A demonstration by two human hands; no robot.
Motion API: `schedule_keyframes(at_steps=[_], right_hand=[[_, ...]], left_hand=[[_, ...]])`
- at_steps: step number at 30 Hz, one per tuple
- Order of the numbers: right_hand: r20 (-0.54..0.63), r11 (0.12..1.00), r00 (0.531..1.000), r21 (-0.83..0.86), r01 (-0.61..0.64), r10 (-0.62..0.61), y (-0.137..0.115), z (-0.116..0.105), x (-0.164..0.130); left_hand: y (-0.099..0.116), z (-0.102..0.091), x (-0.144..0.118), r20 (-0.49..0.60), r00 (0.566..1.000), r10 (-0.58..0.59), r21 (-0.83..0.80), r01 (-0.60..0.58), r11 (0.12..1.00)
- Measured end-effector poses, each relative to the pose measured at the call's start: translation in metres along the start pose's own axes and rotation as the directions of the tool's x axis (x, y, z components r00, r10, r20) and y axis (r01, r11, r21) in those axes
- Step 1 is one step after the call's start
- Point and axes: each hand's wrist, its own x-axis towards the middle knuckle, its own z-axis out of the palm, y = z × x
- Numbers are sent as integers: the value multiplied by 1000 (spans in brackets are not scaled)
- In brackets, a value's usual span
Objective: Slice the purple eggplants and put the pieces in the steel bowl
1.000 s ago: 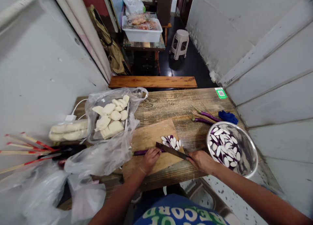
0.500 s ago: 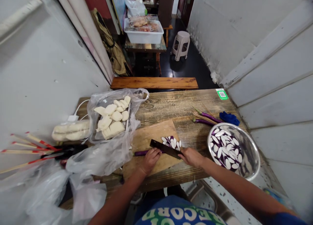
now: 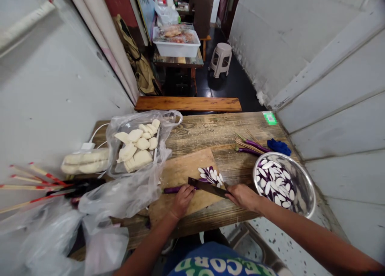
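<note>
1. Head view, lower centre: the left hand (image 3: 181, 200) lies on the cutting board (image 3: 180, 172), fingers curled and pressed down on a purple eggplant (image 3: 172, 189).
2. Just right of it, the right hand (image 3: 243, 196) has its fingers wrapped around the handle of a knife (image 3: 207, 186), blade angled across the eggplant.
3. Eggplant slices (image 3: 211, 175) lie just above the blade; a metal bowl (image 3: 303, 188) at right holds more.

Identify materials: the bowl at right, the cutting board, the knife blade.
Round silver bowl: likely stainless steel, shiny and reflective inside. Rectangular tan cutting board: wood, matte, visible grain, worn. Dark flat knife blade: probably steel, dull dark finish; too small to tell more.
</note>
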Motion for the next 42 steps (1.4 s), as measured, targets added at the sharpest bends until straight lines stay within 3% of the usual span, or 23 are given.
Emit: schedule_keyframes(at_steps=[6,12,16,20,24,30,42], right_hand=[[27,1000,999,-18,19,-19,4,0,12],[21,999,1000,-26,19,-18,-16,14,46],[-8,1000,1000,3,-22,22,-18,23,45],[-13,1000,1000,4,-23,23,-14,24,38],[-24,999,999,4,-38,38,-9,21,36],[-46,999,998,8,-44,44,-4,11,23],[-39,999,999,-29,17,-18,8,2,3]], left_hand=[[-1,0,-4,9,1000,4,3,-4,1000],[-2,-2,-6,46,999,1,57,-3,998],[-8,-17,-7,84,995,-52,25,50,998],[-15,-25,-18,82,993,-84,118,74,990],[-13,-14,-23,108,994,-29,78,21,997],[-9,5,4,51,998,-46,19,45,999],[-14,13,0,32,999,-23,40,22,999]])
